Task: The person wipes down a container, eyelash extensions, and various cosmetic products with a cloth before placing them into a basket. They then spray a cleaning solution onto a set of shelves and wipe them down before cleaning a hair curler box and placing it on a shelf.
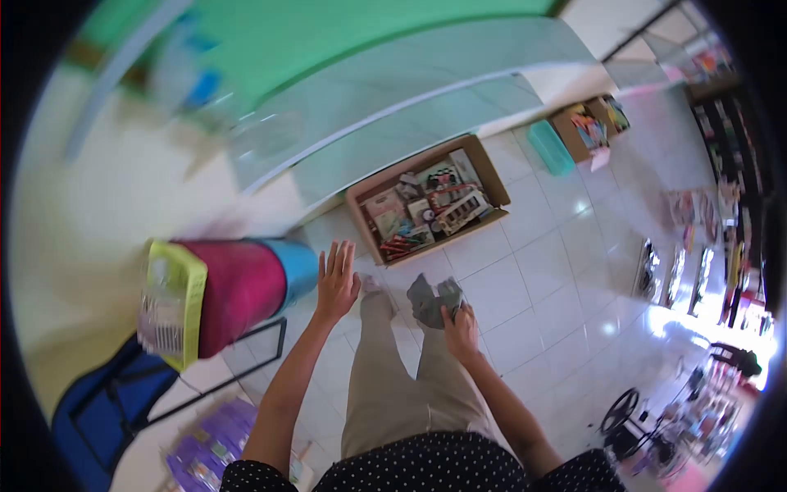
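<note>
Cloth (428, 305) in right hand (463, 332); package labels (385, 209) in carton (487, 170) illegible

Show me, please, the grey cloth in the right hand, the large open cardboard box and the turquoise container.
Grey cloth (424, 302): head view, on its left part.
Open cardboard box (487, 172): head view, on its right wall.
Turquoise container (551, 148): head view, on its middle.

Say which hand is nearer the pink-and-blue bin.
Left. In view, the left hand is just right of the bin; the right hand is farther right, holding grey cloth.
</note>
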Available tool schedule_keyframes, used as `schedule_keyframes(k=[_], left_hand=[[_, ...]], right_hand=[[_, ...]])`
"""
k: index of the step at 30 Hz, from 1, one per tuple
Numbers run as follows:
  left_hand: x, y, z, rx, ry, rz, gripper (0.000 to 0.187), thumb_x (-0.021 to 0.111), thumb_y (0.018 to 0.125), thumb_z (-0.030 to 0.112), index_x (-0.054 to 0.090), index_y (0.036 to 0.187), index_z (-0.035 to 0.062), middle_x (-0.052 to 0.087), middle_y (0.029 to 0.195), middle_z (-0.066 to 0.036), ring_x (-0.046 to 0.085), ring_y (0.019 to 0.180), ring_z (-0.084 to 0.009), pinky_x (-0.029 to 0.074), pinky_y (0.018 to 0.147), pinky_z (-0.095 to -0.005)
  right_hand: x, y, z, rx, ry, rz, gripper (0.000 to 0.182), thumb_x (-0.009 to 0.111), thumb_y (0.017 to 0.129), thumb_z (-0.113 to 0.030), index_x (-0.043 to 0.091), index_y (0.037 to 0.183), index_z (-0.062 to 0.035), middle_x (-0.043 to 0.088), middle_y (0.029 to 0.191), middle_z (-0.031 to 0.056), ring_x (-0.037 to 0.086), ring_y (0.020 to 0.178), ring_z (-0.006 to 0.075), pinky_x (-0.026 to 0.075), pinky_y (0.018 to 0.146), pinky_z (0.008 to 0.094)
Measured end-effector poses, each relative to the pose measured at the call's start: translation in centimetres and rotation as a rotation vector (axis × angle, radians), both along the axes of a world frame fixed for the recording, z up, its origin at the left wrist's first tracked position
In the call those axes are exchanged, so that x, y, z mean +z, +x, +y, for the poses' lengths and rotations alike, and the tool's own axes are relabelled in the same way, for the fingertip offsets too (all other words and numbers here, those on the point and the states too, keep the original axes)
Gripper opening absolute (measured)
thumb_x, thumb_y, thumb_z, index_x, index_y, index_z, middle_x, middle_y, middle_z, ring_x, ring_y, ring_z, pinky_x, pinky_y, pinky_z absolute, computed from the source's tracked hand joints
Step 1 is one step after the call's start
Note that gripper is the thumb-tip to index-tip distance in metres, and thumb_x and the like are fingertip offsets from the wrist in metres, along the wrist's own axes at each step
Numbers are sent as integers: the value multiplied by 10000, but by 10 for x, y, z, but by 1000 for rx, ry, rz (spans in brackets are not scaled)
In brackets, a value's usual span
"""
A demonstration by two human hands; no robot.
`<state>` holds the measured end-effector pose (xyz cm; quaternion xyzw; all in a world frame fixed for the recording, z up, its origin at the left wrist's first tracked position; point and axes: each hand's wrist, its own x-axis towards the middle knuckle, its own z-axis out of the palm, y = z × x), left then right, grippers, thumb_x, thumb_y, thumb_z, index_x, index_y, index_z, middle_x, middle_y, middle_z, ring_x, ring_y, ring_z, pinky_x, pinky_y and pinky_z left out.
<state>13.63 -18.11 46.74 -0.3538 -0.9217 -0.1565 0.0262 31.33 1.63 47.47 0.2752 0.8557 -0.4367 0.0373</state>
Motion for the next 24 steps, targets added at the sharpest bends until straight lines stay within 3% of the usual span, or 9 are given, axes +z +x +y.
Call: schedule_keyframes(k=[3, 7, 11, 14, 16, 17, 20, 22, 24], left_hand=[[-76, -18, 43, -28, -154, -297, 595, 539, 711, 83, 296, 1248, -3, 411, 1189, -161, 389, 1117, -314, 318, 933, -411], [-205, -35, 76, -45, -350, -567, 541, 545, 723, 103, 334, 1216, 27, 442, 1120, -163, 439, 1037, -330, 384, 869, -396], [-316, -48, 105, 155, -567, -762, 369, 493, 756, 131, 439, 1112, 48, 474, 1119, -170, 458, 1024, -324, 418, 814, -397], [-387, -62, 97, 128, -659, -704, 388, 493, 748, 121, 440, 1128, 66, 462, 1154, -145, 446, 1056, -298, 400, 835, -413], [-433, -75, 76, -46, -754, -422, 396, 499, 738, 101, 450, 1130, 75, 457, 1165, -121, 439, 1077, -255, 379, 855, -430], [-435, -85, 82, -115, -909, -371, 368, 514, 731, 103, 487, 1097, 93, 458, 1160, -95, 433, 1086, -220, 366, 867, -432], [-470, -114, 72, -242, -995, -299, 316, 514, 733, 114, 523, 1049, 109, 471, 1131, -78, 442, 1074, -213, 379, 859, -413], [-489, -131, 64, -509, -1089, -233, 287, 504, 735, 123, 542, 1020, 123, 475, 1127, -61, 442, 1074, -211, 390, 850, -392], [-507, -143, 53, -546, -1091, -215, 292, 501, 737, 128, 539, 1027, 129, 474, 1128, -52, 428, 1089, -201, 389, 854, -377]], right_hand=[[-41, 23, 8, -80, -1, 15, 280, 551, 789, -188, 545, 724, 85, 521, 975, 242, 476, 922, 394, 395, 790, 427], [-128, 41, -3, -141, -247, -188, 268, 529, 806, -177, 543, 749, 84, 533, 949, 227, 487, 887, 383, 396, 763, 416], [-187, 35, -21, -387, -394, -310, 240, 520, 810, -165, 552, 805, 73, 545, 920, 194, 500, 855, 361, 406, 734, 408], [-205, 19, -28, -390, -404, -333, 200, 531, 794, -137, 558, 832, 57, 550, 893, 180, 505, 836, 350, 411, 717, 404], [-211, 7, -26, -373, -372, -300, 181, 541, 782, -119, 560, 846, 49, 552, 878, 176, 507, 829, 346, 412, 711, 402], [-213, 1, -22, -361, -406, -269, 165, 552, 765, -94, 558, 855, 44, 550, 878, 173, 505, 830, 347, 412, 706, 402], [-220, -3, -10, -371, -515, -230, 170, 568, 733, -48, 553, 879, 39, 546, 887, 174, 498, 838, 357, 412, 706, 404], [-223, -5, -6, -392, -581, -211, 188, 574, 719, -27, 549, 893, 40, 542, 896, 179, 495, 846, 366, 412, 710, 406], [-225, -8, -3, -385, -643, -191, 224, 578, 701, -12, 548, 915, 47, 537, 933, 195, 488, 861, 381, 412, 730, 408]])
